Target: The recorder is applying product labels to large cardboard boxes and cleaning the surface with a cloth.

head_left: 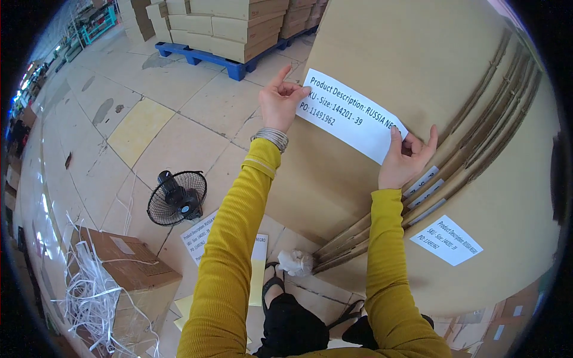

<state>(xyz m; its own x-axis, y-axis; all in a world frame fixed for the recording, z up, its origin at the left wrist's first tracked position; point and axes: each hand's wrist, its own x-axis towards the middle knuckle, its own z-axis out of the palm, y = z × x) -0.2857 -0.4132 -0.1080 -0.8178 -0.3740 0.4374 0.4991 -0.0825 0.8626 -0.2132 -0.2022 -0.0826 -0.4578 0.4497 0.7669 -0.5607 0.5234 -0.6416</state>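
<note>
We press a white label [351,114] flat against the face of a big brown carton [370,53] that fills the frame from twelve to four o'clock. The label is a long rectangle with black print, tilted down toward four o'clock. Our left hand [279,101] pins its upper end at about eleven o'clock of the label, index finger raised and the others curled narrowly, fingertips on the paper's edge. Our right hand [407,160] holds the lower end at five o'clock, thumb on the paper, fingers spread loosely on the cardboard behind it.

A second white label [446,240] sits on another carton [507,227] at four o'clock, with three narrow white strips [425,191] just above it, between stacked flattened cardboard sheets [477,137] seen edge-on. More label sheets [200,235] lie on the tiled floor [179,89] near six o'clock, beside yellow backing paper [256,280].

At eight o'clock stands an open brown box [128,268] with a small pale label on its flap, tangled in white strapping [89,292]. A black fan [176,197] lies on the floor just above it. At twelve o'clock, stacked cartons [239,27] rest on a blue pallet [203,58].

The lower right corner is dark and cut off by the lens rim; the shapes there are hard to make out. A crumpled white wad [296,262] near our sandal [271,283] cannot be identified.
</note>
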